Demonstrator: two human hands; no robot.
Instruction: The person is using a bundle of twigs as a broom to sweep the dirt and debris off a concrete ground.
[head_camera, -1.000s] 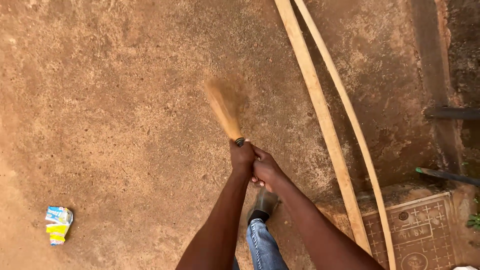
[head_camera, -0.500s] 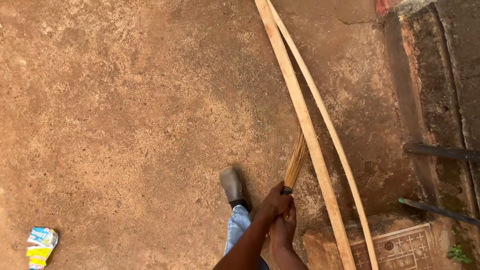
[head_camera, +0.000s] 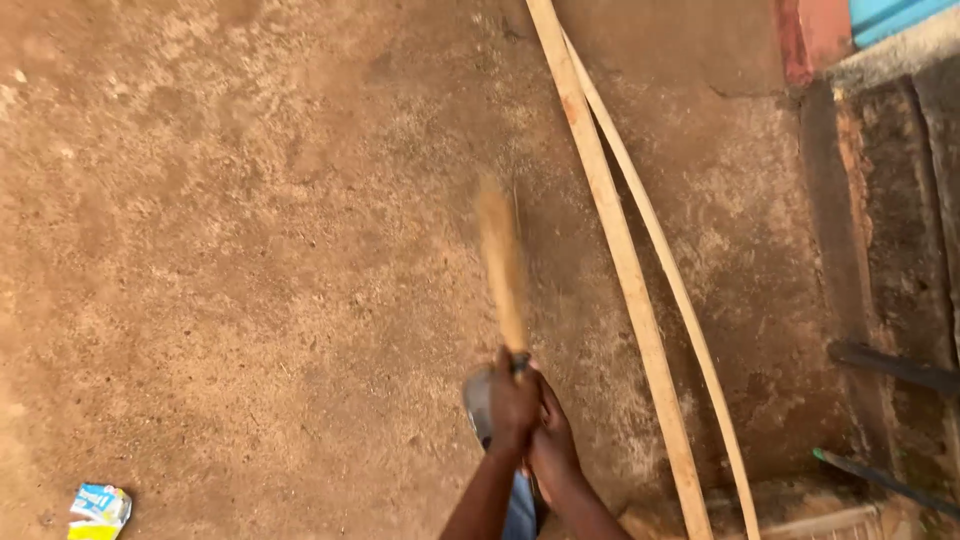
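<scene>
Both my hands grip the bound end of a straw hand broom (head_camera: 500, 262). My left hand (head_camera: 513, 402) is wrapped round the handle in front, and my right hand (head_camera: 553, 440) is closed on it just behind. The broom's bristles point away from me and are blurred over the reddish dirt ground (head_camera: 250, 250). Under my hands shows my grey shoe (head_camera: 478, 400) and a bit of blue jeans.
Two long pale wooden slats (head_camera: 620, 250) lie on the ground to the right of the broom. A crumpled blue, white and yellow wrapper (head_camera: 98, 510) lies at the bottom left. Dark rods (head_camera: 890, 368) and a raised concrete edge are at the right.
The broom has swung from beside the slats out to the left and forward, its bristles now blurred. My hands have shifted slightly left, over my shoe. The view has tilted a little upward.
</scene>
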